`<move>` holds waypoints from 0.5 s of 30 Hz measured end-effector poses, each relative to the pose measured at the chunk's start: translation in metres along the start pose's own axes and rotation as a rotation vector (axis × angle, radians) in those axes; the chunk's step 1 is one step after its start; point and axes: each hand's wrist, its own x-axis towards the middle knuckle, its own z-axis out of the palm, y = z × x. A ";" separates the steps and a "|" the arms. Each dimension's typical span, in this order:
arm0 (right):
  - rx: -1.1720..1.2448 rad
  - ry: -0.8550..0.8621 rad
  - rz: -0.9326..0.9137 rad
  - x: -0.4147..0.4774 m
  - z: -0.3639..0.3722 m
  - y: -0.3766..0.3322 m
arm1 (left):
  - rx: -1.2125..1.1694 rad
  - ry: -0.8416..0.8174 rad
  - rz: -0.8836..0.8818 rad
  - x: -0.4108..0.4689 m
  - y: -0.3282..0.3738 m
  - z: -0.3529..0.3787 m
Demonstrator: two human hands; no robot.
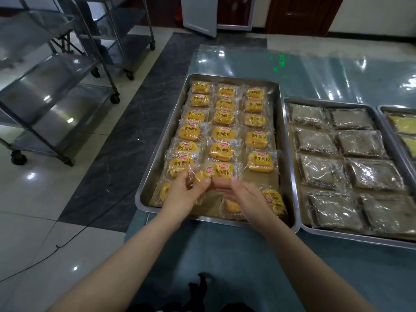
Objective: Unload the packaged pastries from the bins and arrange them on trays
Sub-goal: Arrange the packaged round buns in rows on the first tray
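In the lower middle of the frame, the left hand [186,194] pinches the clear wrapper of a yellow pastry pack [221,171], just over the near end of the left tray [164,145]. The right hand [245,197] is at the other side of the pack, its fingers blurred; I cannot tell if it grasps. To the right, dark packs [358,143] fill the next tray [360,238].

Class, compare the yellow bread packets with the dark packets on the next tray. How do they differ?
The yellow packets are smaller and lie three across; the dark packets are larger, two across. The yellow packets carry printed labels; the dark packets look unprinted. Both kinds lie in clear wrap on metal trays.
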 end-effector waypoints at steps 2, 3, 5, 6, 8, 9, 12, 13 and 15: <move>-0.033 -0.007 0.015 -0.003 -0.006 0.002 | 0.011 0.017 -0.010 -0.001 -0.003 0.001; -0.104 0.028 0.014 -0.005 -0.011 0.005 | -0.008 0.021 -0.025 0.000 -0.005 0.001; -0.328 0.123 0.019 -0.008 -0.025 0.012 | -0.028 0.039 -0.055 -0.001 -0.007 -0.001; -0.431 0.150 0.035 -0.009 -0.033 0.016 | -0.034 0.054 -0.067 0.000 -0.008 -0.002; -0.566 0.111 0.088 -0.012 -0.048 0.023 | -0.074 0.085 -0.087 -0.001 -0.009 -0.005; -0.632 0.046 0.110 -0.013 -0.054 0.026 | -0.095 0.099 -0.097 -0.001 -0.010 -0.006; -0.845 -0.141 0.119 -0.012 -0.056 0.030 | -0.146 0.100 -0.119 -0.001 -0.010 -0.007; -0.901 -0.153 0.117 -0.010 -0.054 0.031 | -0.154 0.094 -0.121 -0.001 -0.010 -0.007; -0.995 -0.120 0.116 -0.006 -0.049 0.032 | -0.158 0.094 -0.129 -0.002 -0.010 -0.008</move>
